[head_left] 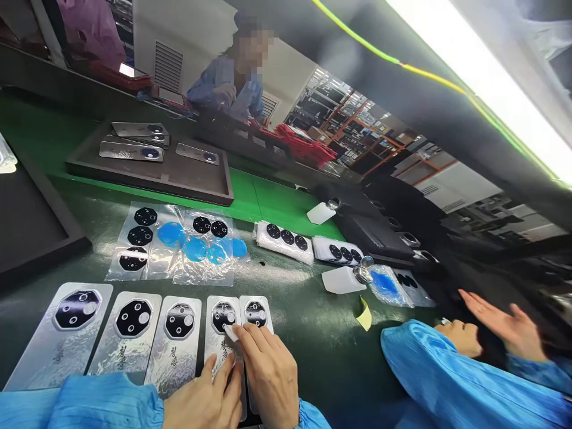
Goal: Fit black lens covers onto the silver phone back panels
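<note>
Five silver panels with dark octagonal camera areas lie in a row on the green table. My left hand (208,393) rests with fingers apart on the lower part of the fourth panel (215,342). In my right hand (270,369) a small white wipe (231,332) is pinched, its tip at the lower edge of that panel's black disc (223,317). The fifth panel (256,311) is partly hidden under my right hand. To the left lie the third panel (173,348), the second panel (129,333) and the largest-looking panel (67,351).
Behind the panels are plastic sheets (154,262) with black discs and blue film pieces. A dark tray (187,185) holds more panels. White bottles (342,280) and a yellowish scrap (364,316) lie to the right, near a co-worker's blue sleeve (465,375) and hands.
</note>
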{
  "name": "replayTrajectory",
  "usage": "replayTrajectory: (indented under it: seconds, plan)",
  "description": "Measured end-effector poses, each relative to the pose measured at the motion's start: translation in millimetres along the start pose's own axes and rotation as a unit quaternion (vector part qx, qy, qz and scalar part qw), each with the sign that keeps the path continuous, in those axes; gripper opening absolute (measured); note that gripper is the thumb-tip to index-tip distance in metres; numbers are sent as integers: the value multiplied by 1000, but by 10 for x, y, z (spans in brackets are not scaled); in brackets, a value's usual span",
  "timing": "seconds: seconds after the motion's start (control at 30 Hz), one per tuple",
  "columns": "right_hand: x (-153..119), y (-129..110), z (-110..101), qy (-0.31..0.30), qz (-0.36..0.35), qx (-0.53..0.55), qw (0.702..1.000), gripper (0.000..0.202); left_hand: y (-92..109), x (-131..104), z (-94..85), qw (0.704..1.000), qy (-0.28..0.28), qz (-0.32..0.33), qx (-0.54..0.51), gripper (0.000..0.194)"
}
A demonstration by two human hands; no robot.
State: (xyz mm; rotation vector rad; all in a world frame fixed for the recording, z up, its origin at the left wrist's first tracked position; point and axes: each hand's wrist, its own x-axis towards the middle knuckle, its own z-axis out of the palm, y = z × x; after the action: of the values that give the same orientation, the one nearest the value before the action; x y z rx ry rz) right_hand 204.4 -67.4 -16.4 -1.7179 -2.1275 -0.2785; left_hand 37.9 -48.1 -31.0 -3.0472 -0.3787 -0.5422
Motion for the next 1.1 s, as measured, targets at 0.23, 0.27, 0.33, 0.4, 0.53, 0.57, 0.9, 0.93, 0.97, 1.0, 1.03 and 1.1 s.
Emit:
replayTrajectory:
  seconds: [0.23,0.27,0.33,0.4,0.53,0.57,0.9,0.93,0.97,1.0,1.03,1.1]
  plan:
    - [109,40,-38,7,24,58,998,28,5,-16,49,1000,-16,-2,-17,27]
    - [134,34,-39,12,21,59,998,27,8,-18,56,1000,-19,-4,-20,27]
    - [183,18,-26,15,6,55,998,28,12,-18,72,999,-23,-11,-19,29]
    - [219,4,2,9,-6,48,999,28,15,-16,86,1000,-18,-11,-12,30]
    - [242,-7,44,-6,-25,13,1000,31,17,-10,101,1000,-7,-19,-9,33]
    - [239,-10,44,-9,-31,5,999,32,19,-11,103,1000,-11,-24,-13,33]
    - [234,-18,33,-6,-58,-15,998,41,58,-29,147,997,-31,-63,-29,40]
    - [233,-12,36,-6,-56,-10,998,41,53,-26,134,998,-29,-57,-22,39]
    - [228,-9,38,-7,-54,-6,998,40,47,-23,120,998,-28,-49,-16,38]
    - [221,-8,39,-8,-52,-4,999,39,41,-21,108,999,-31,-39,-11,37]
    - [212,-8,40,-8,-49,-3,999,38,36,-22,99,999,-35,-32,-8,37]
    - [195,-12,42,-9,-46,-3,999,36,30,-30,95,998,-50,-31,-14,36]
